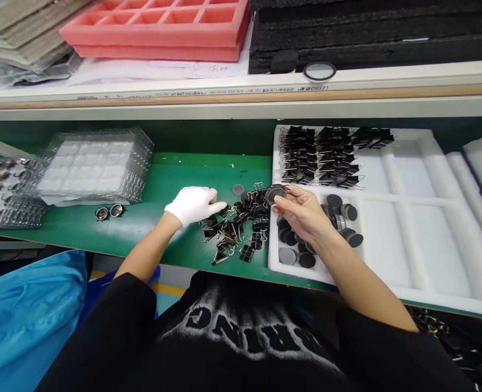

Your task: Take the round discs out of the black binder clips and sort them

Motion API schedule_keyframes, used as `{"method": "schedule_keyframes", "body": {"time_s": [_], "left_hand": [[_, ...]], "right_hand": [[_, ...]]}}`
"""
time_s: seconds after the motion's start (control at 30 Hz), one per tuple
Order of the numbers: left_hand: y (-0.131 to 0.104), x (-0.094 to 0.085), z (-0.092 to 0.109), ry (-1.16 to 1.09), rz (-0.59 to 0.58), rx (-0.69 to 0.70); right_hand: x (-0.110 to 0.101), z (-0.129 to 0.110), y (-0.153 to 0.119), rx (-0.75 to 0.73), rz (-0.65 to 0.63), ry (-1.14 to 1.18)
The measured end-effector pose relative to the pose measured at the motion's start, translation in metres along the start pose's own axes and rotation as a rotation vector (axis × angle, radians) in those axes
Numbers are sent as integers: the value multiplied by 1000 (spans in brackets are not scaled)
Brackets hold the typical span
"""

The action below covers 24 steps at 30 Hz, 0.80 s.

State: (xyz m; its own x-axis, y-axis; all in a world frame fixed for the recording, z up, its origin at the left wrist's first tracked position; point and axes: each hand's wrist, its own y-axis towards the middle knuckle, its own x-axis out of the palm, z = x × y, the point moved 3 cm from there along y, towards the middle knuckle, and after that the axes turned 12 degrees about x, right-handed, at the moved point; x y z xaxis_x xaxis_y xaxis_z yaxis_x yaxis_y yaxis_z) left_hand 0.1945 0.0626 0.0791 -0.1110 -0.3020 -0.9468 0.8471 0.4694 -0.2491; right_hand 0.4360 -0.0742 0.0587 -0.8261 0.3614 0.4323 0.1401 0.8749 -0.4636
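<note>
My left hand [192,206], in a white glove, is at the left edge of a loose pile of black binder clips [236,220] on the green table. Its thumb sticks out beside a binder clip [223,211], and the other fingers are bent. A gap shows between thumb and forefinger; I see nothing held there. Bare, my right hand [304,212] pinches a dark round disc [276,193] between thumb and fingers, above the tray's left edge. Beneath and beside this hand, several dark discs [306,260] lie in the white foam tray [388,245]. Another disc [238,190] rests behind the clips.
Rows of clipped pieces [318,155] fill the tray's back left compartment. Clear plastic trays [96,163] are stacked at left, near two small round parts [109,212]. A shelf [224,103] overhangs the back, carrying pink foam [155,32] and a ringed lens [319,71].
</note>
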Motion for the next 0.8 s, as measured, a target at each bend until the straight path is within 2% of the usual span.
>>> {"method": "schedule_keyframes", "body": {"time_s": [0.07, 0.1, 0.13, 0.2, 0.27, 0.33, 0.4, 0.47, 0.53, 0.63, 0.8], "left_hand": [[6, 5, 0, -10, -13, -4], [9, 5, 0, -51, 19, -4], [11, 2, 2, -105, 90, -6], [12, -9, 11, -225, 321, 0], [11, -19, 28, -329, 538, 54], [9, -23, 49, -393, 640, 155], [8, -24, 65, -416, 654, 251], [8, -23, 72, -384, 633, 275], [10, -22, 71, -326, 531, 224], [11, -20, 68, -300, 353, 167], [9, -23, 78, -393, 292, 218]], "right_hand": [[-1, 0, 0, 5, -6, 4], [-1, -1, 0, -1, -17, -7], [0, -1, 0, -11, -37, -31], [4, 0, -2, -27, -96, -110], [10, 3, -2, -41, -159, -174], [15, 6, -3, -60, -211, -206], [16, 8, -4, -106, -226, -225], [13, 5, -6, -168, -210, -252], [10, 0, -10, -211, -202, -295], [7, -6, -15, -220, -255, -394], [8, -11, -19, -236, -339, -499]]}}
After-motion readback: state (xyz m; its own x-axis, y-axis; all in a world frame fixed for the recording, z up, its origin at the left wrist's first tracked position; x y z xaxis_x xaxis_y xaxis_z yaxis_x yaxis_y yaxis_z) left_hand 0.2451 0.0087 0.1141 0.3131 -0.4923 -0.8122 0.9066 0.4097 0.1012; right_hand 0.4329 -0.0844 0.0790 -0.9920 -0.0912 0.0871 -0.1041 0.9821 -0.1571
